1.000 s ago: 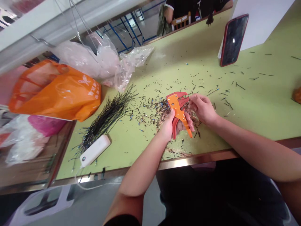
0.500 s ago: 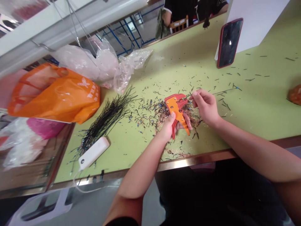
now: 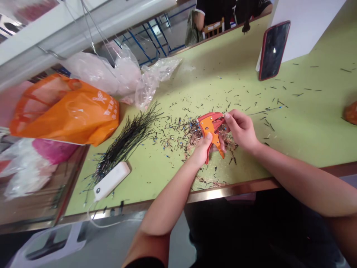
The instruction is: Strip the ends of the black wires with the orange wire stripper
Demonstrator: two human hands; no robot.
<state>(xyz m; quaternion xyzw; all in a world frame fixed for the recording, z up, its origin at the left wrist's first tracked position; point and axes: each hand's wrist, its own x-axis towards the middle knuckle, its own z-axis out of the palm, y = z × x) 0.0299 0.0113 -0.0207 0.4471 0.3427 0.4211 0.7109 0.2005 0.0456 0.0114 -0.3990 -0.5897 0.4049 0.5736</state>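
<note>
My left hand (image 3: 203, 149) is wrapped round the handles of an orange and red wire stripper (image 3: 206, 124), jaws pointing right. Its two handles are close together. My right hand (image 3: 242, 129) pinches a thin black wire (image 3: 262, 111) right beside the jaws. That wire trails out to the right and has a blue tip. Whether its near end sits between the jaws is hidden by my fingertips. Beneath the tool lies a heap of black wire offcuts and copper strands (image 3: 192, 139). A long bundle of black wires (image 3: 126, 141) lies to the left.
A white power bank (image 3: 113, 181) with a cable rests on the wire bundle's near end. An orange bag (image 3: 69, 111) and clear plastic bags (image 3: 125, 72) lie at left. A phone (image 3: 275, 50) leans against a white box (image 3: 304, 29). Scraps dot the green table (image 3: 306, 126).
My right hand has come left with the wire, up to the stripper's jaws. The stripper has shifted slightly right, and its handles are now closer together.
</note>
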